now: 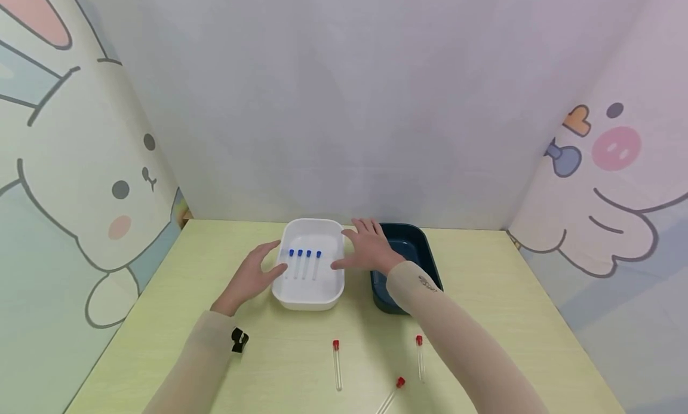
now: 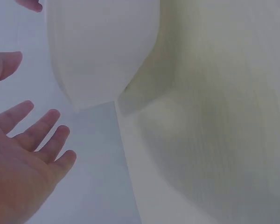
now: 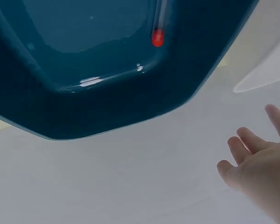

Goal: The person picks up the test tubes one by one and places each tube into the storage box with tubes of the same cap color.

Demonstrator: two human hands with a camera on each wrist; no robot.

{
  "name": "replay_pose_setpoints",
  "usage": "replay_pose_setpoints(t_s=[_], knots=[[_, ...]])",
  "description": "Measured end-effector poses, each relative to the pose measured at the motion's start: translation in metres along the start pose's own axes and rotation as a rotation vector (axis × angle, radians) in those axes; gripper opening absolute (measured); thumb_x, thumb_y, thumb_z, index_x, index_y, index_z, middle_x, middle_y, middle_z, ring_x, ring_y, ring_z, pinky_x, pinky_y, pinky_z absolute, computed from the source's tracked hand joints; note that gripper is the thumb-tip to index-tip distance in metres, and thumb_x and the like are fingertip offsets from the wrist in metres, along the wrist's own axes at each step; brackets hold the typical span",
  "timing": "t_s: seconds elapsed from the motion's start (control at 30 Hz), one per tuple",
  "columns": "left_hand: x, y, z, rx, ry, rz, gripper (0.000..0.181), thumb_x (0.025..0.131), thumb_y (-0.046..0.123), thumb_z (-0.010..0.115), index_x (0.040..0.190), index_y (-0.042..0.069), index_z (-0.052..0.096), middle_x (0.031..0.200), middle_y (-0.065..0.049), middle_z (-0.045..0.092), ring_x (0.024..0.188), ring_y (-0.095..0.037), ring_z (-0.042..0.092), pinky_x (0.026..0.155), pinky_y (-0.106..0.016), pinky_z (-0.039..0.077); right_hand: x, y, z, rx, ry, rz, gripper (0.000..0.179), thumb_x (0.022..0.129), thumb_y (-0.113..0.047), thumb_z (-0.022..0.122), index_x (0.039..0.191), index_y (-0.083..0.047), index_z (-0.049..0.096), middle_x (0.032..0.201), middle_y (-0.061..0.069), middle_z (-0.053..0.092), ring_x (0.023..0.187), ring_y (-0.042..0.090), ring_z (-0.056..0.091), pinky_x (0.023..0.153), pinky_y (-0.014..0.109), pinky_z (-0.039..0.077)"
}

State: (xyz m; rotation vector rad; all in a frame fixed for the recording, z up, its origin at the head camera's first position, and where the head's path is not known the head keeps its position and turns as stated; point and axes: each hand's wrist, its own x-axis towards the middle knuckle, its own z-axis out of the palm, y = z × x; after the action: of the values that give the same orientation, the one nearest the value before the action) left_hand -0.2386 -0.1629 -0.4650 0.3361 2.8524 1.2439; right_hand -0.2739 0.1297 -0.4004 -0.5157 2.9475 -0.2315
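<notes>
A white tray (image 1: 309, 300) sits near the back of the table, with several blue-capped test tubes (image 1: 309, 254) lying side by side in it. My left hand (image 1: 251, 278) is at its left side, fingers extended. Apart from the tray wall, those fingers (image 2: 42, 133) show spread in the left wrist view. On the other side, my right hand (image 1: 371, 248) reaches over the tray's right edge with fingers straight and spread; contact cannot be made out. Neither hand holds anything.
A dark blue tray (image 1: 383, 299) stands to the right, partly under my right forearm. Inside lies a red-capped tube (image 3: 157, 38). Three more red-capped test tubes lie on the table in front: one in the middle (image 1: 337, 366), one angled (image 1: 396, 390), one right (image 1: 420, 359).
</notes>
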Motion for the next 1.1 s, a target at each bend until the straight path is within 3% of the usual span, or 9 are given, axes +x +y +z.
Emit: replay_pose_setpoints(t_s=[0.37, 0.67, 0.93, 1.1], knots=[[-0.008, 0.018, 0.004, 0.029, 0.039, 0.13, 0.065, 0.097, 0.024, 0.071, 0.154, 0.005, 0.045, 0.158, -0.024, 0.046, 0.147, -0.048, 0.04, 0.121, -0.065, 0.035, -0.025, 0.035, 0.001, 0.043, 0.062, -0.011, 0.092, 0.085, -0.069, 0.07, 0.156, -0.016, 0.046, 0.17, 0.016, 0.028, 0.157, 0.04, 0.024, 0.132, 0.06, 0.012], [-0.015, 0.035, 0.009, 0.058, 0.021, 0.147, 0.066, 0.097, 0.027, 0.072, 0.155, 0.009, 0.046, 0.158, -0.022, 0.045, 0.146, -0.046, 0.042, 0.118, -0.065, 0.039, -0.045, 0.063, 0.002, 0.103, 0.13, 0.025, 0.09, 0.086, -0.067, 0.071, 0.154, -0.013, 0.049, 0.166, 0.018, 0.035, 0.155, 0.04, 0.03, 0.131, 0.063, 0.013], [-0.024, 0.043, 0.016, 0.094, 0.079, 0.294, 0.062, 0.094, 0.024, 0.076, 0.147, 0.003, 0.053, 0.151, -0.019, 0.055, 0.14, -0.043, 0.049, 0.116, -0.061, 0.044, -0.065, 0.085, 0.011, 0.161, 0.197, 0.051, 0.082, 0.09, -0.06, 0.07, 0.151, -0.008, 0.05, 0.163, 0.022, 0.039, 0.153, 0.044, 0.031, 0.127, 0.068, 0.018], [-0.031, 0.049, 0.019, 0.132, 0.115, 0.368, 0.062, 0.091, 0.022, 0.078, 0.146, 0.005, 0.055, 0.147, -0.017, 0.06, 0.138, -0.041, 0.053, 0.115, -0.059, 0.046, -0.075, 0.1, 0.015, 0.186, 0.23, 0.076, 0.08, 0.092, -0.057, 0.069, 0.15, -0.007, 0.051, 0.162, 0.023, 0.039, 0.152, 0.046, 0.031, 0.125, 0.069, 0.018]])
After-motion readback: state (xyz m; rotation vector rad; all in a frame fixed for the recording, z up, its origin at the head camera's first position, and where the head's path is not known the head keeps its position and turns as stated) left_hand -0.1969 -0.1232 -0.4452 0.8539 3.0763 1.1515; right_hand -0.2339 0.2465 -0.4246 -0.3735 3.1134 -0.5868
